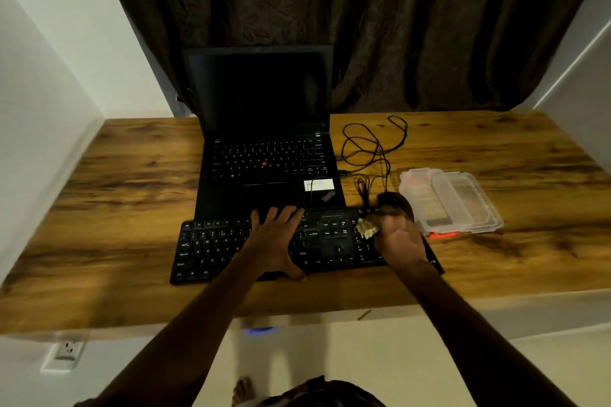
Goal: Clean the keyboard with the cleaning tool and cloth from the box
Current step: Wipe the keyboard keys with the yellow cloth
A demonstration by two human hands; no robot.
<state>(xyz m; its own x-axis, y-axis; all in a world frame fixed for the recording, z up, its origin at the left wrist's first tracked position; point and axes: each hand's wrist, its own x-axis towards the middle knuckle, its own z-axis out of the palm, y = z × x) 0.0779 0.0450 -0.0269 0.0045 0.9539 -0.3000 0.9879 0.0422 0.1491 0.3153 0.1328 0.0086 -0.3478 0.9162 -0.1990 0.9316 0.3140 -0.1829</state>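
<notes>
Wooden desk is bearing the black keyboard at its near edge, where the left hand, fingers spread flat, is steadying it while the right hand is clutching the pale cloth over its right end, best wiping lightly.

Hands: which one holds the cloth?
The right hand grips the pale cloth; the left hand lies flat, fingers spread, on the keyboard.

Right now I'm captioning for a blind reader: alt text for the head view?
The right hand holds a cloth at the right end of the keyboard; the left hand lies flat on its middle. An open laptop stands behind, a clear box to the right, on a desk.
</notes>
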